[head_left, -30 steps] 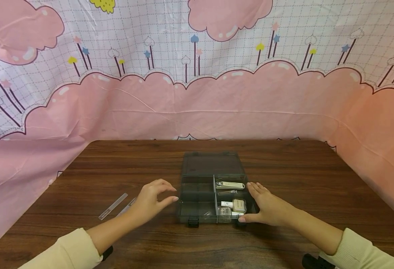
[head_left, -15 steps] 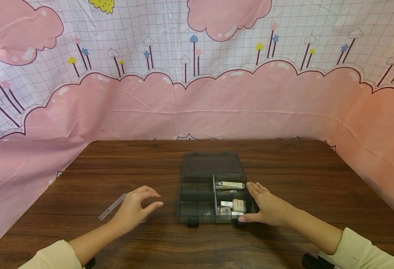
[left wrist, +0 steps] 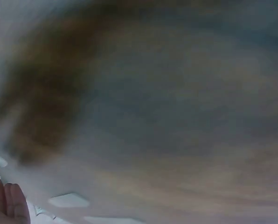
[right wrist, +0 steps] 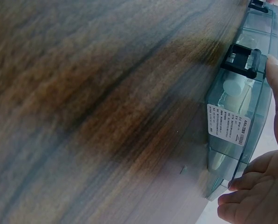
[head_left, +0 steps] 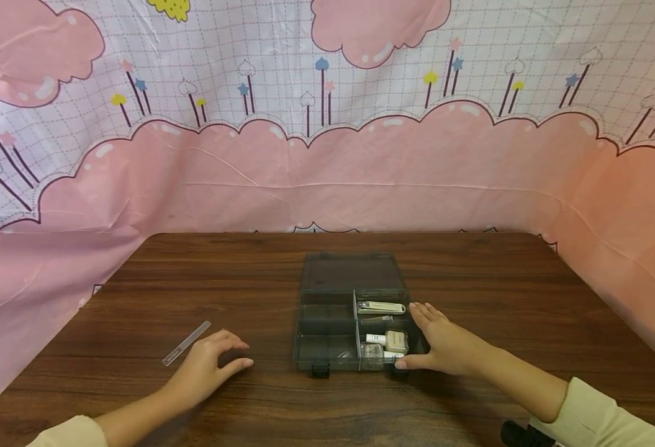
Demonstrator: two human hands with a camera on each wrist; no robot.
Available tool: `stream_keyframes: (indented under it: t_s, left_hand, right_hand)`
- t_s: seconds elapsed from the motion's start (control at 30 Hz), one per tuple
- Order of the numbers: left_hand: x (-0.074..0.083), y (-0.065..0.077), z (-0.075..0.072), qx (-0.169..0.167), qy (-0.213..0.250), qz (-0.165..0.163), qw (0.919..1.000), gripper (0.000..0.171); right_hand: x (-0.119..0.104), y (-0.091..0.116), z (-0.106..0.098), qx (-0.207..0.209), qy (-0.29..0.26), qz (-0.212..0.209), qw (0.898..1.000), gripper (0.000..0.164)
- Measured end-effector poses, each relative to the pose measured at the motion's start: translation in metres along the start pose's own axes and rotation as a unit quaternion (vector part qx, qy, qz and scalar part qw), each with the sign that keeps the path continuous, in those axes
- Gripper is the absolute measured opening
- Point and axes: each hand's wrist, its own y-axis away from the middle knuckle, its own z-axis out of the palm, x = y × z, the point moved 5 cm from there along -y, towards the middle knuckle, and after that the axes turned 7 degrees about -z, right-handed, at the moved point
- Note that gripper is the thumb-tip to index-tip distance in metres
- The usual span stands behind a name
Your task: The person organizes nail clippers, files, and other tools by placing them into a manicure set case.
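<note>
A smoky clear divided box (head_left: 327,361) lies on the table with its lid (head_left: 351,271) folded back. Its right compartments hold a nail clipper (head_left: 381,308), a thin small item under it, and nail polish bottles (head_left: 397,341). My right hand (head_left: 444,341) rests against the box's right side, fingers extended, thumb on the front rim; the right wrist view shows that thumb beside a black latch (right wrist: 241,60). Left of the box, my left hand (head_left: 207,367) is low over the table, fingers loosely bent, nothing visible between fingers and thumb. A clear flat strip (head_left: 186,343) lies just beyond it.
The wood-grain table (head_left: 249,273) runs back to a pink patterned cloth (head_left: 327,198) hung around it. A white printed label (right wrist: 228,124) is stuck on the box's wall. The left wrist view is mostly blurred.
My left hand has drawn back from the box, left and toward me. It now covers the spot where a second clear piece lay. The right hand and box have stayed put.
</note>
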Motion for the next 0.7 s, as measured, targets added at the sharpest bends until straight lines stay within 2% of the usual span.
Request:
stream_keyframes:
  t_s: [0.13,0.47,0.7]
  left_hand:
    - [-0.007,0.007,0.001,-0.021,-0.01,-0.007,0.9997,0.023]
    - [-0.016,0.015,0.0,0.014,-0.048,-0.034,0.9982,0.02]
    - [-0.016,0.014,-0.001,0.009,-0.051,-0.042,0.9978,0.014]
  right_hand:
    - [-0.001,0.0,-0.001,-0.004,-0.001,0.003,1.0,0.111]
    - [-0.001,0.0,-0.001,-0.01,-0.002,0.003,1.0,0.112]
    - [0.0,0.0,-0.001,-0.008,-0.004,0.007,1.0,0.111]
